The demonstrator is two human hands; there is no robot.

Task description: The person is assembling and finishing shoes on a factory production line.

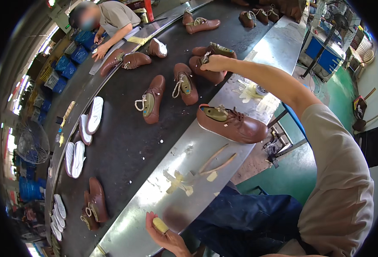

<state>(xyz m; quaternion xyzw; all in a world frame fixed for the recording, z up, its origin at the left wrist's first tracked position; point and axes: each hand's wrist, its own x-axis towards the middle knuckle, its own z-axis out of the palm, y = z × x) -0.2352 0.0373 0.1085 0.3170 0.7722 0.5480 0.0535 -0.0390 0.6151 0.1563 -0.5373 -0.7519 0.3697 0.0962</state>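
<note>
Upper centre of the frame, my right hand (214, 63) is closed over a brown shoe (206, 70) on the dark conveyor belt (120, 145), gripping near its laced top. Bottom centre, my left hand (161, 229) pinches a small yellow block (160, 225) between fingers and thumb. I judge the shoe light, its leather upper soft but stiffened by the last inside; best held at heel or throat. Another brown shoe (234, 124) and pincers (214, 165) lie on the metal desk (172, 171). White soles (95, 113) sit centre left.
</note>
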